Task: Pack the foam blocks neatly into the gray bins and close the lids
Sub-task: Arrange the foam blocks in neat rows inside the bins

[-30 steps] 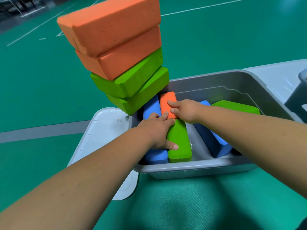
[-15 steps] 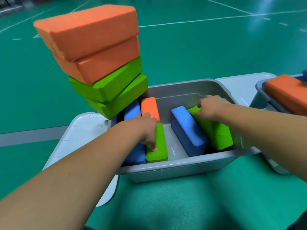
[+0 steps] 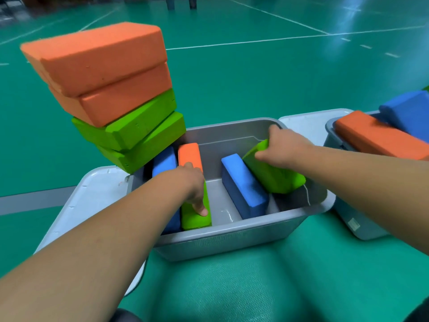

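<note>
A gray bin (image 3: 232,238) sits on the green floor with foam blocks standing on edge inside. At its left are a blue block (image 3: 163,162), an orange block (image 3: 189,153) and a green block (image 3: 196,220). My left hand (image 3: 193,190) presses down on that green block with straight fingers. A second blue block (image 3: 243,184) leans in the middle. My right hand (image 3: 282,147) grips a tilted green block (image 3: 274,175) at the bin's right side, raised off the floor of the bin.
A leaning stack of two orange blocks (image 3: 104,63) over two green ones (image 3: 137,138) stands at the bin's far left corner. Open lid flaps (image 3: 92,196) spread left and right. A second gray bin (image 3: 352,219) at right carries an orange block (image 3: 378,138) and a blue block (image 3: 408,110).
My right hand left the orange block, crossed to the bin's right side and took hold of the green block there, tilting it up. My left hand stayed pressed on the left green block.
</note>
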Tool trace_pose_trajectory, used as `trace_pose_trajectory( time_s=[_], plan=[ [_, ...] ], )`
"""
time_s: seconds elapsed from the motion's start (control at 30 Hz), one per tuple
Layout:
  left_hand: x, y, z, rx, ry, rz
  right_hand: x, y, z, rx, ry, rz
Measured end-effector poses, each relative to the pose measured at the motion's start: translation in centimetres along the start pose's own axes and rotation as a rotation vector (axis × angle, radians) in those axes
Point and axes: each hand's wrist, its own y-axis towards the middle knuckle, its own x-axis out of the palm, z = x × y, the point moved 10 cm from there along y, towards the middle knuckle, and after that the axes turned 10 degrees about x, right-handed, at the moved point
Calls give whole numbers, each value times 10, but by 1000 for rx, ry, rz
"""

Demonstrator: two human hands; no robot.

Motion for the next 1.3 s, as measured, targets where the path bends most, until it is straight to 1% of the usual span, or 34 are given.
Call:
trace_pose_trajectory(
  time_s=[0.07,0.17,0.3,0.37,0.53,0.83,0.93,1.03,1.13,1.3],
  plan=[
    [0,0,0,10,6,10,-28,-6,-7,-10,102,99],
    [2,0,-2,26,-7,20,-58,-17,-23,-66,191,183],
    [2,-2,-5,67,-32,55,-80,-31,-48,-159,312,221],
    [3,-3,-7,81,-47,78,-82,-36,-61,-204,337,207],
    [8,-10,-10,119,-81,115,-58,-43,-89,-243,229,74],
    [19,-10,-14,155,-56,111,38,-52,-109,-235,-9,-245],
    [22,-9,-14,160,-53,112,67,-52,-114,-231,-74,-316],
    [22,-10,-14,166,-72,121,99,-49,-114,-235,-193,-400],
    [23,-11,-13,175,-81,122,114,-47,-112,-251,-202,-446],
    [22,-10,-11,179,-62,116,112,-39,-114,-256,-190,-487]
  ],
)
